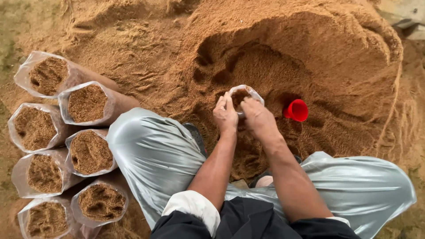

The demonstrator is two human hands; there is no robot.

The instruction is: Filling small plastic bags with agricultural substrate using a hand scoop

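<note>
So the bag (242, 94) sits dead centre, right in front of the person's knees, pushed up against the scooped-out face of the big sawdust pile (310, 48). It stands upright, mouth facing up, so its long axis runs more or less straight up out of the pile. Both hands are on it: the left hand (225, 116) is at the near-left side of the rim, the right hand (258, 118) at the near-right side, and they're about equally close, almost touching each other.

Grip-wise, the left grip is closed, fingers pinched on the plastic edge of the bag. The right one looks curled over the rim too, maybe pressing into the fill, but the fingertips are tucked out of sight, so I can't say for sure it's actually clamping the plastic.

The red cup (296, 110) lies on its side in the sawdust just right of the right hand, nobody touching it. Off to the left, well apart, there's a cluster of filled bags (87, 104) lying with open mouths up toward the camera.
</note>
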